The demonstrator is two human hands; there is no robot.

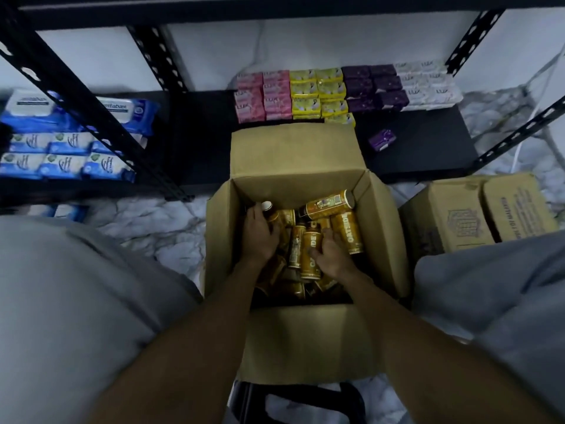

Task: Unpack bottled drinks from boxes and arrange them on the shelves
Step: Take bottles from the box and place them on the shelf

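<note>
Before you, the floor [159, 228] bears an open box [305, 338] and a closed box [458, 221] beside it; the shelf [428, 148] holds soap packs [336, 90], one purple pack [382, 139] apart.

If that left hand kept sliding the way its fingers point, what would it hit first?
Probably the white-capped bottle, which sits right at the fingertips of the left hand. Behind it comes the far wall of the box. Depth is hard to judge from above.
</note>
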